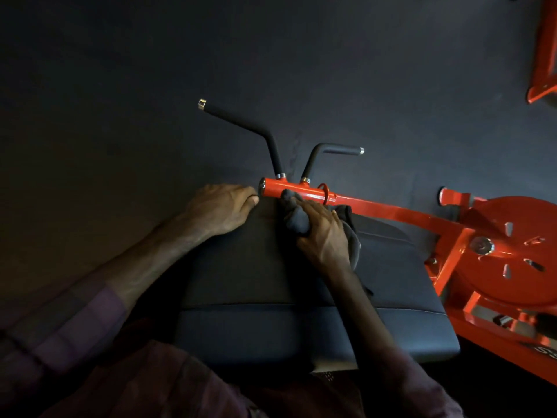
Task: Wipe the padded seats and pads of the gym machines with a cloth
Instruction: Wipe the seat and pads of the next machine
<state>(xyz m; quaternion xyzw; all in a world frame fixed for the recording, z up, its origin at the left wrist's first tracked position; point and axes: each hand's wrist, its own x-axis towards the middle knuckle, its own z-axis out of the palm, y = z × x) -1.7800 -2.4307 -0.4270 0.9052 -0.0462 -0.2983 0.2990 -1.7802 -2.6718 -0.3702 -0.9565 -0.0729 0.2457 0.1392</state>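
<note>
Your right hand (322, 233) grips bunched dark cloth (297, 220) against black seat pad (259, 267) (by orange bar (301, 193)); your left hand (223, 208) curls over pad's far edge.

Head view, single camera, steep downward look over the black pad (271, 276).

Worn on the person's head; faces forward and down, almost straight onto the pad, which fills the lower centre close below the lens. Both forearms enter from the bottom edge toward the pad's far end. Beyond the pad, dark floor (120, 86) fills the upper frame. Right of the pad, the orange frame (391, 211) runs to the edge. Wide-angle bending at the margins. No second view.
</note>
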